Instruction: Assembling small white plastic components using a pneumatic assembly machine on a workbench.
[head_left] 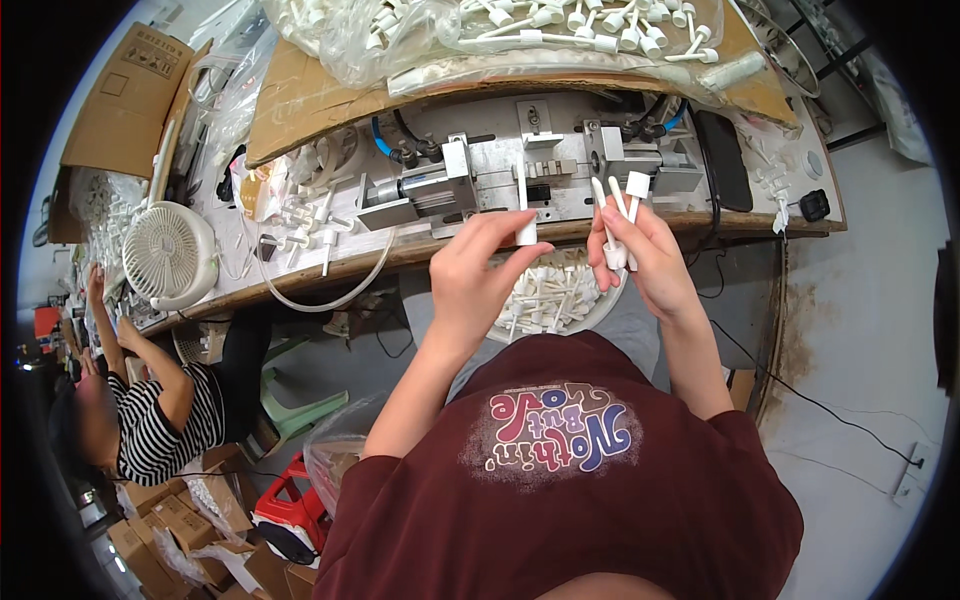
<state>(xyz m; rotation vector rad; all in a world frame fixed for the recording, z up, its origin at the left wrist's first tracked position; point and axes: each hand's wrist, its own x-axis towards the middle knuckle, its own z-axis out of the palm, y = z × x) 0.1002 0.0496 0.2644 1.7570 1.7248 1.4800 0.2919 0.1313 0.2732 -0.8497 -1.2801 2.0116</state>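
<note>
Between the thumb and fingers of my left hand [472, 272] is one white plastic stem with a wider cap [526, 232], its thin end pointing up and away from me. My right hand [650, 262] is closed around several similar white stems [620, 205], some cap up and some cap down. Both hands are at the table's front edge, before a metal fixture [540, 172] with a cylinder on either side. Below and between them, a round bowl [600, 312] full of white stem pieces rests at my lap.
Across the fixture's back lies a cardboard sheet [300, 100] bearing a plastic bag of white capped stems [640, 30]. A black phone [722, 160] lies right of the fixture. Loose pieces, a clear hose and a white fan [170, 255] are left. A co-worker in stripes [170, 415] sits beyond.
</note>
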